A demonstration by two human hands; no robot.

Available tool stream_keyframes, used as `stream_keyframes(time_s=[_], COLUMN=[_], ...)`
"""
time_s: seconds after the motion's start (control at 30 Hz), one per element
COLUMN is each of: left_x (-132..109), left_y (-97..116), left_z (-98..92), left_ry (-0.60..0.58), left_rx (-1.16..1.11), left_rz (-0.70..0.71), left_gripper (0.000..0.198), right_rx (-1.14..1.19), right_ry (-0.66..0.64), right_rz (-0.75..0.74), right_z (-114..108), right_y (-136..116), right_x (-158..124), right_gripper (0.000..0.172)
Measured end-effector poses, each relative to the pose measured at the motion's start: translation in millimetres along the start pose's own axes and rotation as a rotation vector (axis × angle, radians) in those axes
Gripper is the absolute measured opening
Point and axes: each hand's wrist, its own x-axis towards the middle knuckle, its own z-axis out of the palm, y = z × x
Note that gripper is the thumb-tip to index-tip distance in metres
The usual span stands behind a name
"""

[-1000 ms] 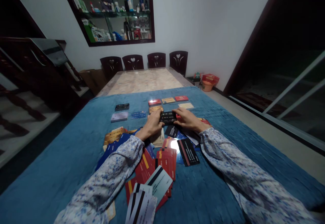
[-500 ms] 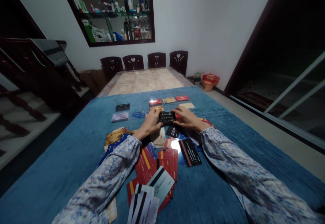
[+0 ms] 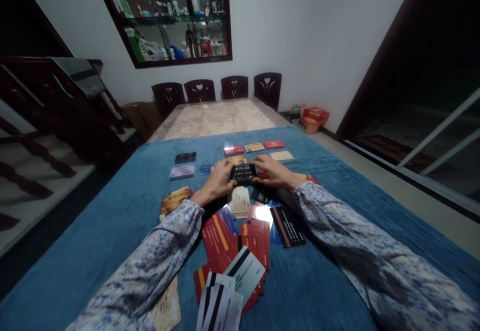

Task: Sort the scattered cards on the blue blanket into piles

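Between my two hands is a stack of black cards (image 3: pixel 243 173), its printed face up. My left hand (image 3: pixel 219 179) pinches its left edge with thumb and fingers. On the opposite edge, my right hand (image 3: pixel 275 172) grips the same stack. Just below it lie cream cards (image 3: pixel 239 201) and a black card with a reddish stripe (image 3: pixel 288 227). Nearer to me, red cards (image 3: pixel 218 238) are fanned out, with pale grey striped cards (image 3: pixel 244 271) on top. Gold cards (image 3: pixel 176 200) rest left of my left wrist.
Beyond my hands stand neat stacks: black cards (image 3: pixel 186 157), lilac cards (image 3: pixel 182 172), red cards (image 3: pixel 274 144) and yellow cards (image 3: pixel 254 147). A blue cloth (image 3: pixel 93 241) covers the near part of the table (image 3: pixel 217 117). Dark chairs (image 3: pixel 267 89) line the far end.
Both hands have moved slightly closer together around the black stack. The whole view has shifted a little, so the cards on the cloth appear slightly farther right.
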Motion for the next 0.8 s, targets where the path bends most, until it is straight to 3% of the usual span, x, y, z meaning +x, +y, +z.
stream_keyframes(time_s=[0.3,0.5,0.8], left_x=[-8,-12,-14], left_y=[-16,-35,-70], left_z=[-25.4,-36.2,-50.1], left_ry=[-0.063,-0.068,-0.063], left_rx=[0.107,0.152,0.194], left_rz=[-0.083,-0.122,-0.168], left_gripper=[0.038,0.036,0.041], right_rx=[0.028,0.085,0.092], right_ry=[-0.074,-0.073,-0.081], right_rz=[-0.025,-0.053,-0.076], right_z=[-2,4,16], right_y=[-18,-28,-39], right_x=[33,58,98], right_gripper=[0.046,0.057,0.043])
